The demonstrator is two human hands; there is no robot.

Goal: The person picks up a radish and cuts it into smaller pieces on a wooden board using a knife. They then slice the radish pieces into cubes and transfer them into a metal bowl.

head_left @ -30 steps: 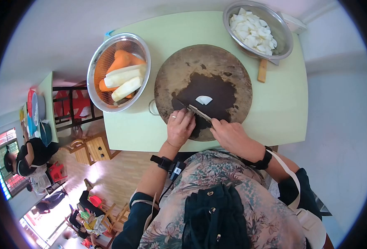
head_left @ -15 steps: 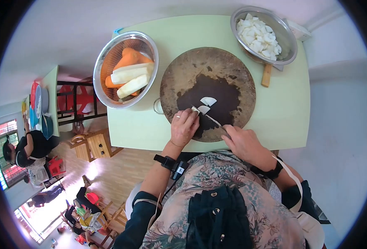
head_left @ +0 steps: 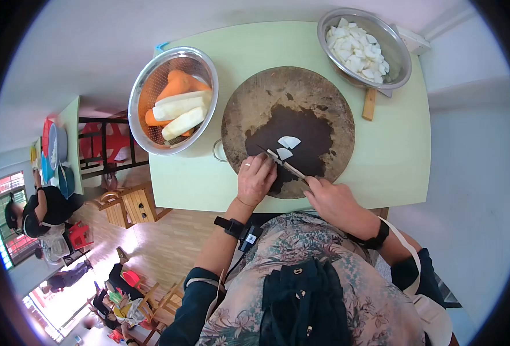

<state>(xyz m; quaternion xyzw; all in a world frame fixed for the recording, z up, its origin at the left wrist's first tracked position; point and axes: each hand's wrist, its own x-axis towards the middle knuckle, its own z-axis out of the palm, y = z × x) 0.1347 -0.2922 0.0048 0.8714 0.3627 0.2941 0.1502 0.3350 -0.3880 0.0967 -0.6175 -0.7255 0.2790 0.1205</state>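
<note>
On the round wooden chopping board (head_left: 301, 95), my left hand (head_left: 257, 177) presses with curled fingers on a piece of white radish (head_left: 271, 153), mostly hidden beneath them. My right hand (head_left: 333, 199) is closed around the handle of a knife (head_left: 292, 169), whose blade lies right beside the left fingertips. Just beyond the blade, a few thin white radish slices (head_left: 289, 142) rest on the dark wet patch of the board.
A metal colander (head_left: 142, 135) of carrots and peeled white radishes stands at the left. At the back right a metal bowl (head_left: 406, 66) holds cut white pieces, with a wooden handle (head_left: 369, 104) sticking out beside it. Several people and wooden stools (head_left: 137, 202) are in the room at left.
The knife blade has shifted slightly, and its tip now shows past my left fingertips. The slices lie a little differently on the board. My left hand stays almost in place.
</note>
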